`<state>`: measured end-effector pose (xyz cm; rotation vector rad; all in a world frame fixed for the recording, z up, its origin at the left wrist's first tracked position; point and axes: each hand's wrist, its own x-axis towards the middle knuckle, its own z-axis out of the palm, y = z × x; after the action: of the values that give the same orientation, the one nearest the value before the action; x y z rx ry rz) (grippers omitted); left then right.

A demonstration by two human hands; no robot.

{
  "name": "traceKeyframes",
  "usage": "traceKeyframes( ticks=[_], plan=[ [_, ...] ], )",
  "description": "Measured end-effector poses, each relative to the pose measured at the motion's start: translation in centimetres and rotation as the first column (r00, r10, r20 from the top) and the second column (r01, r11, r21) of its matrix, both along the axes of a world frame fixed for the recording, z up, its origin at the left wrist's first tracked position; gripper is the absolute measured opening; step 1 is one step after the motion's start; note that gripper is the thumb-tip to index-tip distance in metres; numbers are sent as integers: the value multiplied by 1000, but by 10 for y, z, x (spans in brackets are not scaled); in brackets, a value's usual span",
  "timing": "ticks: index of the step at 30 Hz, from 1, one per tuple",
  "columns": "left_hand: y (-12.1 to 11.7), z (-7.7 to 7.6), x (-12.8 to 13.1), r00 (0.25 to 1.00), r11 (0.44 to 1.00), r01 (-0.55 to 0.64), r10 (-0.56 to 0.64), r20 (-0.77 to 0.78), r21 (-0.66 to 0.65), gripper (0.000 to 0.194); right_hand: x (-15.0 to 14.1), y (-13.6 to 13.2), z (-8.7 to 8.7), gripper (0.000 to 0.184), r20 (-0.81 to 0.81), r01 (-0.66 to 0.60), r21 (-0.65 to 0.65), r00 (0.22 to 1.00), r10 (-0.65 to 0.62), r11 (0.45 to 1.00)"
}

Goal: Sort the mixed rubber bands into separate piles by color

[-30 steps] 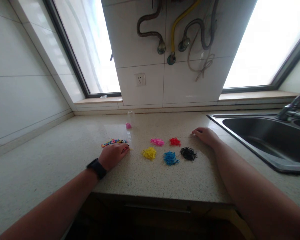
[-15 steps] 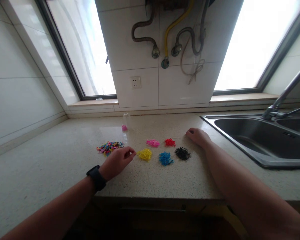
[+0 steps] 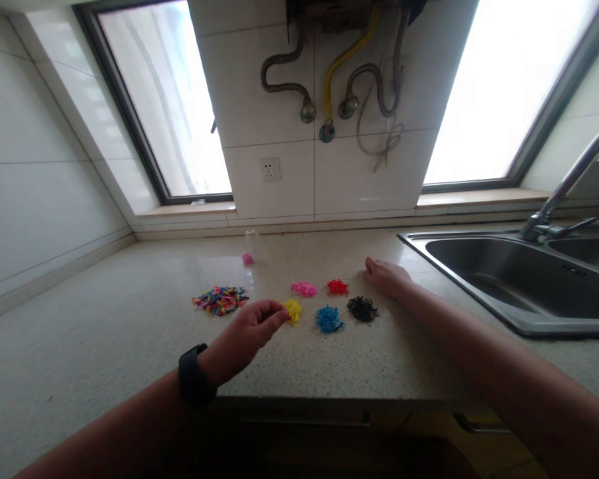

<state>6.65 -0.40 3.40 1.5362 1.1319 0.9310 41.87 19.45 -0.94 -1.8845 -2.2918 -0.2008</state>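
My left hand [image 3: 257, 331], with a dark watch on its wrist, is pinched at the near left side of a pile of small yellow bands [image 3: 295, 311]. Whatever sits between its fingertips is too small to make out. To its left lies a heap of mixed-colour bands [image 3: 220, 301]. My right hand [image 3: 387, 275] rests on the counter with curled fingers, no item visible in it. Nearest to it are the black pile [image 3: 363, 309] and the red pile [image 3: 337, 287]. A blue pile [image 3: 329, 320] and a pink pile [image 3: 304, 288] lie between the hands.
A clear container [image 3: 251, 242] with a pink piece [image 3: 247, 259] beside it stands towards the wall. The steel sink [image 3: 479, 276] with its tap [image 3: 546, 216] is set into the counter [image 3: 130, 332] at the right. Pipes and a socket [image 3: 269, 169] are on the wall.
My left hand has moved right, from the gap beside the mixed heap to the yellow pile, and now covers part of it. My right hand has shifted only slightly. The view has tilted a little.
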Motion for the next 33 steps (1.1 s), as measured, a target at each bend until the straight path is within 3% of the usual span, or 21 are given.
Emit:
traceKeyframes(
  ticks=[7, 18, 33],
  plan=[
    [0, 1, 4, 1000, 999, -29, 29, -4, 44, 42, 2, -3, -1, 28, -23, -8, 38, 1000, 9, 999],
    [-2, 10, 3, 999, 992, -40, 40, -1, 124, 37, 15, 0, -6, 35, -119, -149, 18, 981, 150, 989],
    [-7, 19, -1, 993, 970, -115, 110, 35, 214, 27, 21, 0, -8, 31, -182, -186, 23, 965, 187, 982]
  ],
)
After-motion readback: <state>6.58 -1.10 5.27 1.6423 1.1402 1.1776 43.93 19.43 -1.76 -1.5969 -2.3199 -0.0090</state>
